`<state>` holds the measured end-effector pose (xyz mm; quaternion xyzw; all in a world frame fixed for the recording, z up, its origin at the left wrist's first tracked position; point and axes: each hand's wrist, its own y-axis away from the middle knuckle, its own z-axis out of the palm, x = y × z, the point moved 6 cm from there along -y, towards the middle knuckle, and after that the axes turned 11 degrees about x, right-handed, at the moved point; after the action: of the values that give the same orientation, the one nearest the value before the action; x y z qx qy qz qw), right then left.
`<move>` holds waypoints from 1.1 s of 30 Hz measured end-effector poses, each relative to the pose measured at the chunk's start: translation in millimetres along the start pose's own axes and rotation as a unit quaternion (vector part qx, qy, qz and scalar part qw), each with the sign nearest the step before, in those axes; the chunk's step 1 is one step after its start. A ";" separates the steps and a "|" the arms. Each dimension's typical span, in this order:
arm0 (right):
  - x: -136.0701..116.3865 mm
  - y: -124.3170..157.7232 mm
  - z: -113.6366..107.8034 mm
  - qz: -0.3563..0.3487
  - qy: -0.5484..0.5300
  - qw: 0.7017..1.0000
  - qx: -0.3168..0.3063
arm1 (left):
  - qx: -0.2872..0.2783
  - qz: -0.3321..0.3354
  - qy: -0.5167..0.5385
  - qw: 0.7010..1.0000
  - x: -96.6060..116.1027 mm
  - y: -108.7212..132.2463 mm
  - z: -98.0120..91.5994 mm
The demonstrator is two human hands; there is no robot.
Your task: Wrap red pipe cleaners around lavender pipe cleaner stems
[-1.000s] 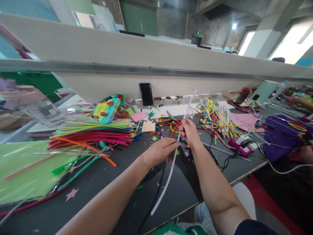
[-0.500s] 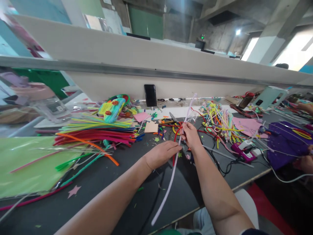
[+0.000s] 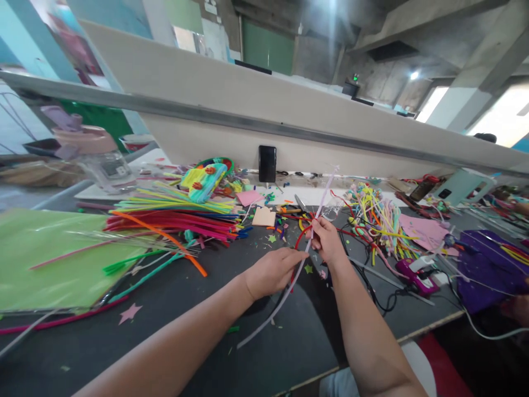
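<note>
Both my hands work a long pale lilac pipe cleaner (image 3: 268, 314) over the dark table (image 3: 173, 320). My right hand (image 3: 326, 240) pinches it near its upper part, together with a curved red pipe cleaner (image 3: 298, 238). My left hand (image 3: 270, 271) is closed on the lilac stem lower down, fingers pressed on it. The stem's top end points up toward the back wall and its lower end trails to the table's front edge.
A pile of coloured pipe cleaners (image 3: 173, 218) lies to the left beside green sheets (image 3: 45, 259). A black phone (image 3: 267, 163) leans on the wall. Bent pipe cleaners (image 3: 372, 212), a pink glue gun (image 3: 417, 278) with cables and purple sheet (image 3: 487, 264) lie right. Another person's hand (image 3: 518, 306) shows at far right.
The camera view tilted and shifted. Both hands stayed on the lilac pipe cleaner; its lower end swung left, closer to the table.
</note>
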<state>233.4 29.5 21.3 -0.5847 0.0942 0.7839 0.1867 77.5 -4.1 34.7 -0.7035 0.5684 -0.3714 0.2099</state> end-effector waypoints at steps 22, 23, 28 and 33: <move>16.3 11.3 21.5 -0.026 0.052 0.997 0.045 | 0.142 -0.494 0.212 0.831 -51.9 1.3 5.5; 16.4 11.6 21.7 -0.027 0.053 0.997 0.044 | 0.146 -0.509 0.256 0.809 -50.5 2.1 8.2; 14.6 13.0 21.9 -0.023 0.063 0.997 0.039 | 0.143 -0.578 0.484 0.641 -40.0 7.2 24.9; 16.2 13.1 22.1 0.000 0.061 0.998 0.023 | 0.115 -0.585 0.567 0.568 -39.3 11.6 35.0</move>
<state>204.7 28.6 11.5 -0.6273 0.1234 0.7440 0.1942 93.7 25.9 -7.1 -0.4972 -0.0125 -0.7982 -0.3399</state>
